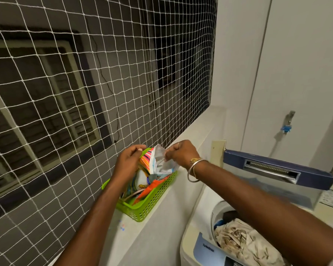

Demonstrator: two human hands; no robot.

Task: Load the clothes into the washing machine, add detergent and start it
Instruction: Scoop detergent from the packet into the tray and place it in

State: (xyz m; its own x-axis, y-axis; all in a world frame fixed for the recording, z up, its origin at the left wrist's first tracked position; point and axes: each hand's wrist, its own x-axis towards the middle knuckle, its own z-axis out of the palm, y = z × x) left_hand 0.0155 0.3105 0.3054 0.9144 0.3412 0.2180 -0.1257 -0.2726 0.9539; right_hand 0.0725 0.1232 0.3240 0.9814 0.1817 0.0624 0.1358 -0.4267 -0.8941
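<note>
Clothes (238,240): nearest us, loaded in the drum of the washing machine (198,244), pale crumpled cloth on top.
Basket (152,202): green, on the ledge (161,227) just beside the machine, stuffed with packets.
Detergent pouch (158,160): stood in the basket, its top held up between both hands, its mouth pulled apart with the silvery inside showing.
Handling: we judged it light, soft, slippery film that sags. Take hold of the body below the mouth and keep it upright, or it spills.
Left hand (129,162): fingers curled, pinched the pouch's left lip, wrist bent down.
Right hand (181,152): pinched the right lip, knuckles up, bangle (195,169) at the wrist, forearm crossing above the drum.
Hands: close together, only the pouch mouth between them.
Lid (277,169): raised, behind the forearm.
Far: net (65,93) over the opening, tap (288,120) on the wall.
</note>
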